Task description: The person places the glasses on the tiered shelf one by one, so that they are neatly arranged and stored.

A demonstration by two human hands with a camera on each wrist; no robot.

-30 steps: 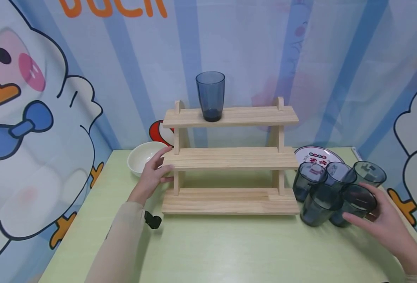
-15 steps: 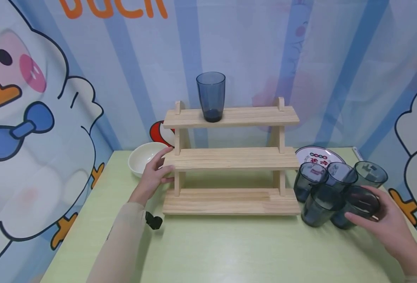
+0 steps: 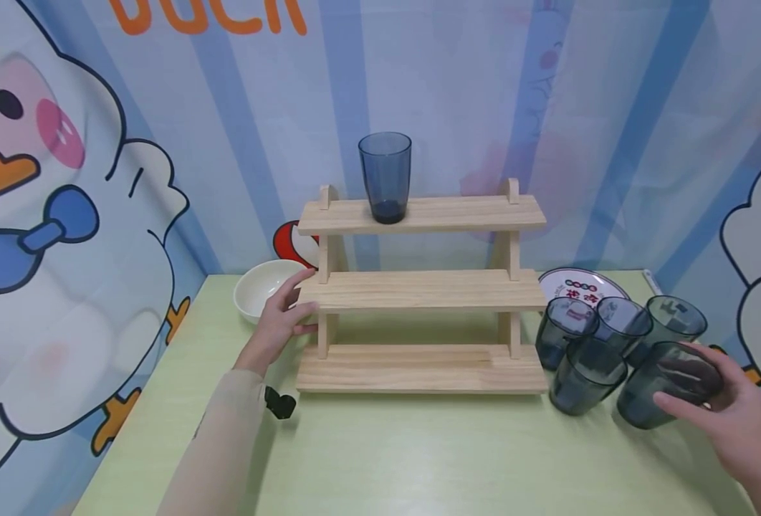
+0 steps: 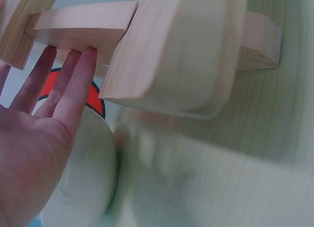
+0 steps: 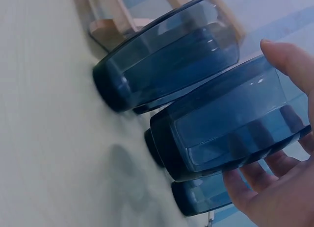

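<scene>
My right hand (image 3: pixel 738 419) grips a blue-grey drinking glass (image 3: pixel 651 390) at the right of the head view, thumb on the near side and fingers on the far side. The glass (image 5: pixel 216 124) tilts, and its base appears off the table in the right wrist view. Several matching glasses (image 3: pixel 587 376) stand grouped just left of it. My left hand (image 3: pixel 274 322) rests against the left end of a three-tier wooden rack (image 3: pixel 419 290). Straight fingers touch the rack's side upright (image 4: pixel 81 21) in the left wrist view. One upright glass (image 3: pixel 385 175) stands on the top shelf.
A white bowl (image 3: pixel 258 287) sits behind my left hand. Behind the grouped glasses lies a plate with red markings (image 3: pixel 583 287). A printed duck curtain (image 3: pixel 245 129) hangs behind the pale green table (image 3: pixel 419 459).
My right hand has drawn the gripped glass right and slightly toward me, away from the other glasses, and it now tilts. The left hand and the rack have kept their places.
</scene>
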